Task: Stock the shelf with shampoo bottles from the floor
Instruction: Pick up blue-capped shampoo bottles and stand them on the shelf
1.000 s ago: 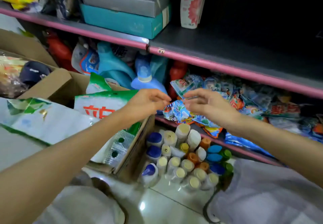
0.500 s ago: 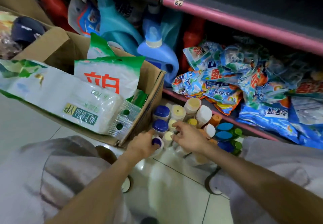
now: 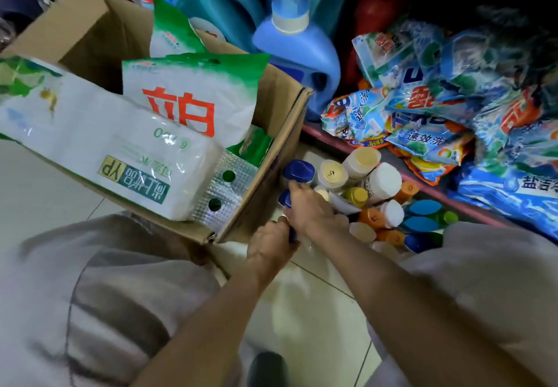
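Several shampoo bottles (image 3: 356, 193) stand packed together on the floor tiles, seen from above by their blue, cream, white, orange and green caps. My left hand (image 3: 270, 246) is closed around a blue-capped bottle (image 3: 292, 235) at the near left corner of the cluster, most of it hidden by my fingers. My right hand (image 3: 314, 210) reaches down among the bottles just beyond it, fingers curled on a second blue-capped bottle (image 3: 284, 198). The pink edge of the bottom shelf (image 3: 428, 188) runs behind the cluster.
A cardboard box (image 3: 273, 157) with tissue packs and detergent bags presses against the cluster's left side. Blue detergent jugs (image 3: 297, 54) and piled washing-powder bags (image 3: 437, 114) fill the bottom shelf. My knees (image 3: 90, 296) frame the tiled floor (image 3: 317, 311).
The view has dropped from the shelves to the floor. Both hands came down from chest height onto the bottle cluster and closed on blue-capped bottles at its near left corner.
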